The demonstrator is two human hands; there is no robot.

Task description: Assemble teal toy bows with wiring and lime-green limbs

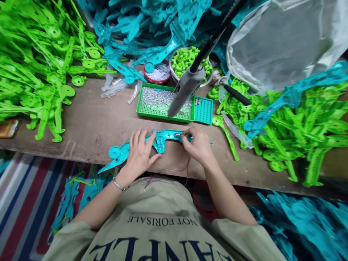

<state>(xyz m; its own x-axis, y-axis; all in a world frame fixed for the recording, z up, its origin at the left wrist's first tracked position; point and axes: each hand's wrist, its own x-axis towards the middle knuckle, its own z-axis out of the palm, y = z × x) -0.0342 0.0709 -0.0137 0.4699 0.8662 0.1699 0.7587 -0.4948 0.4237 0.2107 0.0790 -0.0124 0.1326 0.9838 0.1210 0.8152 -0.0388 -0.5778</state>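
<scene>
Left hand (140,152) lies flat on teal part (163,139); right hand (197,145) pinches it.

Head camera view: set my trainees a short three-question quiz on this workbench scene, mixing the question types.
1. True or false: the left hand lies flat on the teal plastic part.
2. What fills the green tray? A) small silver screws B) green caps C) wires
3. Which tool hangs above that tray?

Key: 1 true. 2 A. 3 The grey power screwdriver. The right hand pinches the same part's far end.
</scene>
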